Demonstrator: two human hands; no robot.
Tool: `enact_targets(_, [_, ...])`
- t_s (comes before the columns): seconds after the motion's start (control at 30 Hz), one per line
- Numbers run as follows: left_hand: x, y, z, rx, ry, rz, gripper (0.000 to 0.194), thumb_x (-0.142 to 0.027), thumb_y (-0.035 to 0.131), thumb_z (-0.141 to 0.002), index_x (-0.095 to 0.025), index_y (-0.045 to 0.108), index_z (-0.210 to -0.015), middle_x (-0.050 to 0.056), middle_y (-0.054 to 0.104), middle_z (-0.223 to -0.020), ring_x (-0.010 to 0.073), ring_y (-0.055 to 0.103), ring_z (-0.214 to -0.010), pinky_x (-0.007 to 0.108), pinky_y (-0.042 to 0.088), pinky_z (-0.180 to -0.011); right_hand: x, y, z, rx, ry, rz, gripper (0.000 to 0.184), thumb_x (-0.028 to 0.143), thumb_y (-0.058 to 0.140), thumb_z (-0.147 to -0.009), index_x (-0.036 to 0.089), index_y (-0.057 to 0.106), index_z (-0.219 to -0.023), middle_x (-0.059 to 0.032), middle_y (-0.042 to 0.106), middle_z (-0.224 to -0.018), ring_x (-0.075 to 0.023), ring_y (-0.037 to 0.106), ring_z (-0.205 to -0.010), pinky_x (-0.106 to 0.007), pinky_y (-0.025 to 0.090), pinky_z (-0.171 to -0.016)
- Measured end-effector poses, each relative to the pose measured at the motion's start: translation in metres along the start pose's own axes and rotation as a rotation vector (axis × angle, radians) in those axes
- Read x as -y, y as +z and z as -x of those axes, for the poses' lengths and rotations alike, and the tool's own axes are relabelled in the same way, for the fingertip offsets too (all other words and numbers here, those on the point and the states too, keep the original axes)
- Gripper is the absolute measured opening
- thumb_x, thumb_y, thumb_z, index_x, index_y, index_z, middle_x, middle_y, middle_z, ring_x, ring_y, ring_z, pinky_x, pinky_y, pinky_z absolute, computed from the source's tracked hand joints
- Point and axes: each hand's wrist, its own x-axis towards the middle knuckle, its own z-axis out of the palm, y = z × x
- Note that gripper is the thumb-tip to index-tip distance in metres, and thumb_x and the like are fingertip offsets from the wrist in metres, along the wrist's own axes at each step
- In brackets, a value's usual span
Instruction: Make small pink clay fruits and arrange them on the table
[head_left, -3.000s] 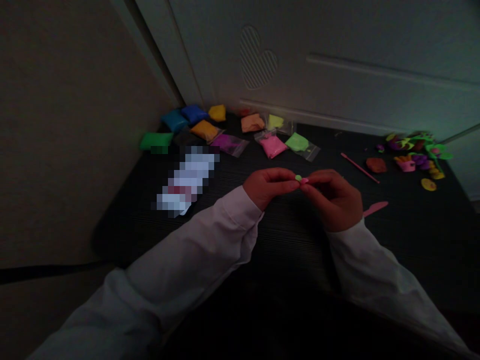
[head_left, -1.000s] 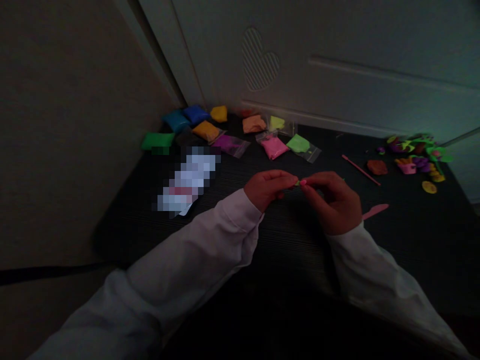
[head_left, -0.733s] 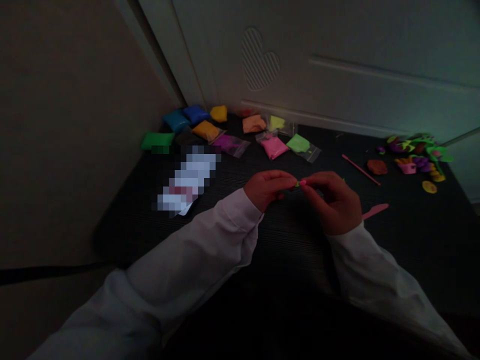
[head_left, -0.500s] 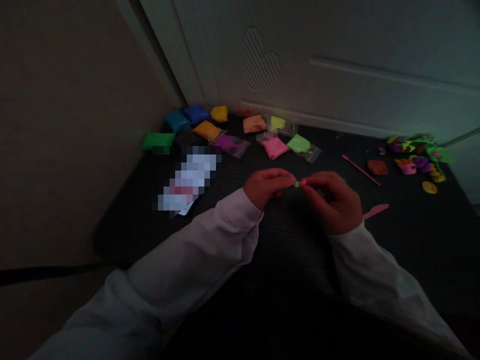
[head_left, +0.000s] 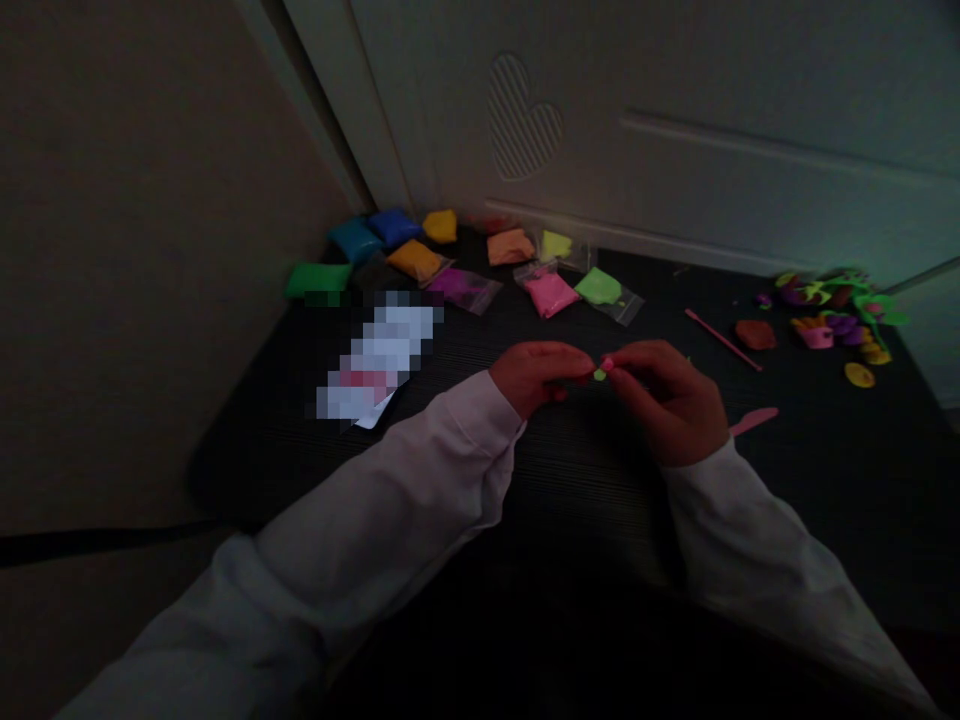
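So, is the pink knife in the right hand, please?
No, the pink knife lies on the dark table beside the right wrist.

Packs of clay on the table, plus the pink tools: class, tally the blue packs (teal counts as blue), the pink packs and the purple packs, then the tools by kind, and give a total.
Blue packs, one teal pack and one deep blue pack: 2
Pink pack: 1
Purple pack: 1
Pink stick tool: 1
Pink knife: 1
Total: 6
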Motion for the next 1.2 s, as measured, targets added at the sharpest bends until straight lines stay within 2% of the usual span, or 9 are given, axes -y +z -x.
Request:
enact_targets(0.6, [-0.0003,-0.0004,-0.0007,0.032,-0.051,-0.009,0.014,-0.021,0.064,-0.057,-0.011,0.06,-0.065,0.001,0.054,-0.061,0.0076,0.049,-0.059,0.019,0.029,-0.047,0.0002,-0.0027,-0.0014,0.044,-0.105,0.099,0.014,0.018,0.054,-0.074,0.021,0.059,-0.086,-0.0024,0.06,-0.082,-0.0143,0.055,-0.077,-0.03,0.044,-0.069])
enact_targets(1.2, [0.0006,-0.0019,-0.002,0.094,-0.068,0.017,0.015,-0.022,0.064,-0.057,-0.01,0.06,-0.065,0.001,0.054,-0.061,0.0081,0.05,-0.058,0.019,0.027,-0.046,0.002,-0.0032,-0.0005,0.047,-0.088,0.061,0.015,0.017,0.053,-0.074,0.022,0.06,-0.086,-0.0023,0.06,-0.081,-0.0147,0.055,-0.078,-0.031,0.044,-0.07])
